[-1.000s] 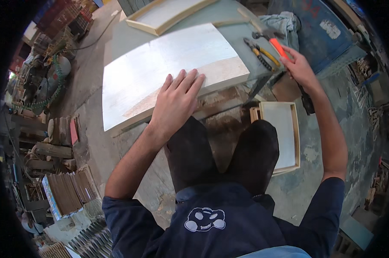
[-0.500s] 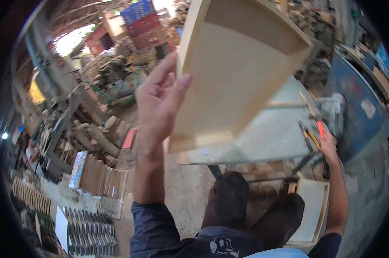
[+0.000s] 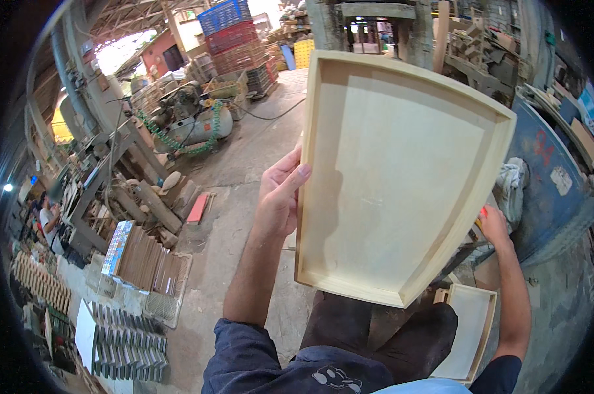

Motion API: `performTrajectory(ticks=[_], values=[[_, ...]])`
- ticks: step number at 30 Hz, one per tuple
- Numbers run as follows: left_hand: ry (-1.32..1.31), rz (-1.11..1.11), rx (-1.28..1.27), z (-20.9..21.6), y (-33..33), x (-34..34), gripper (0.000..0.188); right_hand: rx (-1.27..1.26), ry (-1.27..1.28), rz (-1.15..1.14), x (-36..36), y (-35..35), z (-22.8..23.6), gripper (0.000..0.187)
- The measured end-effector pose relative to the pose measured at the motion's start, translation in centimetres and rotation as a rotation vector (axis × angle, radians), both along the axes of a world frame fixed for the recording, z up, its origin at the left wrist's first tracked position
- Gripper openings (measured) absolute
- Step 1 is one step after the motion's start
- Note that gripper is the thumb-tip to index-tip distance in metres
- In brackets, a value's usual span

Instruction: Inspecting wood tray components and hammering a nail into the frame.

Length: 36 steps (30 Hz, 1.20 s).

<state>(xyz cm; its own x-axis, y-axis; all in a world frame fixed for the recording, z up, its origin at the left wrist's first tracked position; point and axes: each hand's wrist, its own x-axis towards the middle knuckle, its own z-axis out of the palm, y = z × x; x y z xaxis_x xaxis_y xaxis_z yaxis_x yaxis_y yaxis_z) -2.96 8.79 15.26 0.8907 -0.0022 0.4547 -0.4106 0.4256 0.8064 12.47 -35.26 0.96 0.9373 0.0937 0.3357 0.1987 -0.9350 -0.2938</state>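
Note:
A shallow pale wooden tray (image 3: 389, 177) with raised rims and slanted sides is held up before me, its inside facing me. My left hand (image 3: 282, 197) grips its left rim, thumb in front and the fingers partly hidden behind. At the tray's right side, my right hand (image 3: 496, 226) is closed on a tool; only a bit of its orange-red part (image 3: 483, 211) shows, the rest being hidden behind the tray and hand. A second wooden tray (image 3: 490, 308) lies low beside my right leg.
A large blue panel (image 3: 550, 151) stands at the right, with a crumpled plastic bag (image 3: 512, 180) against it. On the left are stacked boards (image 3: 142, 256), stacked grey pieces (image 3: 129, 341), an air compressor (image 3: 201, 125) and piled crates (image 3: 234, 43). Another person (image 3: 52, 226) is at far left.
The tray has come down and to the right, turning its inside more squarely toward me. It now covers the worktable and most of the right hand's tool. My left hand moved along with it.

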Motion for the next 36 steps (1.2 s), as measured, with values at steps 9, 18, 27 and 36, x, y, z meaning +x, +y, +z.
performTrajectory(ticks=[9, 18, 27, 36], values=[[0.163, 0.035, -0.115, -5.4, -1.0, 0.7, 0.031, 1.318, 0.258, 0.546, -9.2, 8.0, 4.1, 0.06], [0.318, -0.008, -0.248, -9.8, -2.4, 3.5, 0.023, 1.199, 0.185, 0.479, -14.5, 12.2, 1.0, 0.069], [0.154, -0.119, -0.164, -8.1, -8.0, -0.2, 0.059, 1.647, 0.433, 0.287, -10.9, 9.1, -4.8, 0.049], [0.171, -0.385, -0.234, -9.2, -8.1, -1.2, 0.061, 1.871, 0.563, 0.207, -10.6, 10.4, -4.9, 0.054]])
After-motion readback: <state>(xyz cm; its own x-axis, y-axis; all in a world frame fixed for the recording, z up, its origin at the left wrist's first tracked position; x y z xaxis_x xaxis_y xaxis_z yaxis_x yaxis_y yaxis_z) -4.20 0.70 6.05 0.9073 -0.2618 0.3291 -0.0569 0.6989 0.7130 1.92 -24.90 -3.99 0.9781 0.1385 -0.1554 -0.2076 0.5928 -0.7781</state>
